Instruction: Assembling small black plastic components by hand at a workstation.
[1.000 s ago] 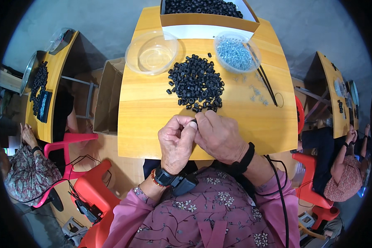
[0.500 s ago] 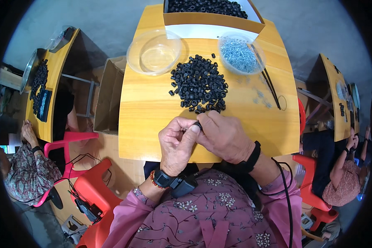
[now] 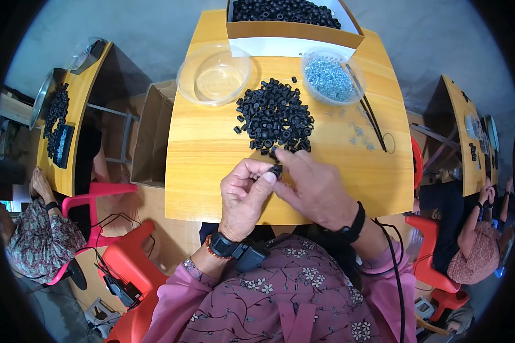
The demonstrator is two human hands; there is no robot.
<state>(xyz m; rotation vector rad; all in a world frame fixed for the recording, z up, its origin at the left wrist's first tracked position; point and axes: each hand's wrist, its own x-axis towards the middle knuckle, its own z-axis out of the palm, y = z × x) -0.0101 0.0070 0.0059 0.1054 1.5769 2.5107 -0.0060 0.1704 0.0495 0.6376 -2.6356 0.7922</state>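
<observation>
Both your hands meet at the near edge of the table (image 3: 212, 171), left hand (image 3: 243, 197) and right hand (image 3: 315, 188) pinching one small black part (image 3: 276, 170) just near of the black pile (image 3: 274, 117), seemingly mid-assembly, so the next move likely calls for steady fingertip alignment.

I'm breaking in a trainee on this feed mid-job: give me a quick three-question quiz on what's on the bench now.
1. True or false: the clear bowl left of the black pile is full of black parts.
2. What lies between the left hand and right hand? A) a small black part B) a pair of tweezers C) a metal screw
3. What fills the clear tub right of the pile?

Key:
1. False; it looks empty.
2. A.
3. Small silvery metal pieces.
</observation>
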